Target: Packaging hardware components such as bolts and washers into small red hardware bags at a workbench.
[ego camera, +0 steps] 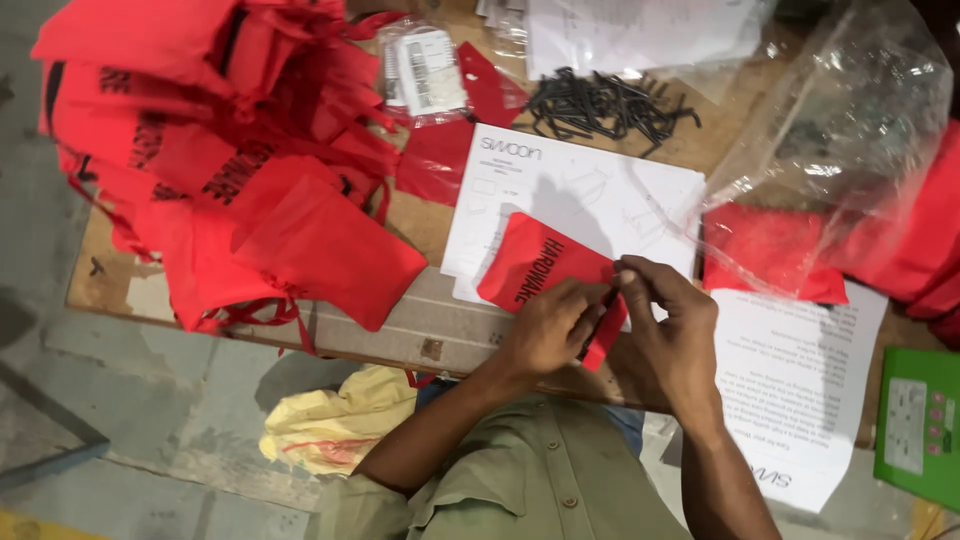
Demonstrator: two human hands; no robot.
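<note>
Item in hand: I am pinching the mouth of one red pouch (540, 265) with both sets of fingers, left hand (548, 328) curled closed on the near edge, right hand (668, 330) closing thumb and forefinger on the top corner. The pouch is lying on a white sheet (590, 190), just above the table's near edge. Progress, as I judge it: this pouch is being handled at its opening, one of many; a big heap of red pouches (220, 150) is sitting to the left, more red ones (770, 250) to the right under a clear bag (840, 130). Black screws (610, 105) are lying loose beyond. Room: the table edge (430, 350) is running close under my wrists; a green box (918, 425) is crowding the right, printed paper (800, 380) between.
</note>
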